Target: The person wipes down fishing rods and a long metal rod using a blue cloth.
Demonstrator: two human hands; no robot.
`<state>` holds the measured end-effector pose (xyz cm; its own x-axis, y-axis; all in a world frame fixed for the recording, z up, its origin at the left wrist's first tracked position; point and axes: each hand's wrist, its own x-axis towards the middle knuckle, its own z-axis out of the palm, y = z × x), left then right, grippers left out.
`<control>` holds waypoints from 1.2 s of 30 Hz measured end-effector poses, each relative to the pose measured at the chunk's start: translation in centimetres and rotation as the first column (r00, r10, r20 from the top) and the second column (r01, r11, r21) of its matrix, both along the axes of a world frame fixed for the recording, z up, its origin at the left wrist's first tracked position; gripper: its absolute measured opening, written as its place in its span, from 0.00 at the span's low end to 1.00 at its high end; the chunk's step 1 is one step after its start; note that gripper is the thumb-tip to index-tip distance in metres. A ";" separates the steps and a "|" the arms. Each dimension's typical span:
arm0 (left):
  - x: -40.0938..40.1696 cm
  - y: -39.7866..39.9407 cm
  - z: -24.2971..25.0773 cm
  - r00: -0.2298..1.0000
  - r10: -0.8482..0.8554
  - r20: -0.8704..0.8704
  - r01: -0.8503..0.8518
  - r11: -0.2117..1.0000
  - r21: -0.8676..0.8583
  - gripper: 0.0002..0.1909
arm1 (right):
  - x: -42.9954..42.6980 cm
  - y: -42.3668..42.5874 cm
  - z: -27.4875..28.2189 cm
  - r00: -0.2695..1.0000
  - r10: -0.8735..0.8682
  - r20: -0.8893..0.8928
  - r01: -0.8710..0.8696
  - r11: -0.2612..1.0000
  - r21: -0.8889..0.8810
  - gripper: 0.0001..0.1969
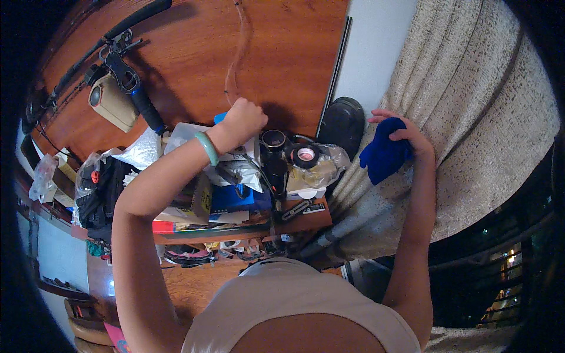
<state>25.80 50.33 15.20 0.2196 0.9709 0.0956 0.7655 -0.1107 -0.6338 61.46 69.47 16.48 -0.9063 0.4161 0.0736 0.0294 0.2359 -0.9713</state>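
Observation:
A bunched dark blue cloth [384, 152] hangs from my right hand [399, 132], its thumb across the cloth and some fingers stretched past it, beside the patterned curtain. My left hand [242, 122] is closed into a fist over the cluttered shelf, in front of the reddish wood panel [282, 53]; whether something small is inside it cannot be seen. A pale green bangle [206, 148] circles the left wrist. Just behind the left fist a thin pinkish cord [231, 70] runs up the panel. A roll of black tape [304, 154] lies between the two hands, nearer the left.
A bicycle handlebar with a black grip [148, 108] and a beige bag [114, 102] juts in at upper left. The wooden shelf [309, 218] bears boxes, plastic bags and a black jar [273, 140]. A dark rounded object [342, 123] stands beside the beige curtain [459, 145].

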 end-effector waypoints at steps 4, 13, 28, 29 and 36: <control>0.0 0.2 -0.1 0.992 0.129 0.002 -0.129 0.992 0.014 0.05 | 0.4 0.7 -0.8 1.000 0.023 -0.002 -0.022 0.994 0.104 0.37; 1.9 1.3 0.2 0.996 -0.040 0.077 0.041 0.999 -0.011 0.06 | 1.1 0.0 -1.7 1.000 -0.021 -0.003 0.021 1.000 0.009 0.37; 0.2 -2.2 1.9 0.874 -0.283 0.395 0.130 0.920 0.371 0.17 | 0.2 -1.8 -2.6 0.948 -0.266 -0.172 0.218 0.942 -0.255 0.29; 0.2 -2.4 1.9 0.874 -0.283 0.394 0.129 0.919 0.373 0.17 | 0.2 -1.9 -2.6 0.949 -0.265 -0.173 0.217 0.943 -0.252 0.29; 0.2 -6.3 4.3 0.733 -0.467 0.495 0.072 0.777 0.625 0.15 | -0.4 -4.2 -1.3 0.900 -0.334 -0.278 0.276 0.933 -0.229 0.27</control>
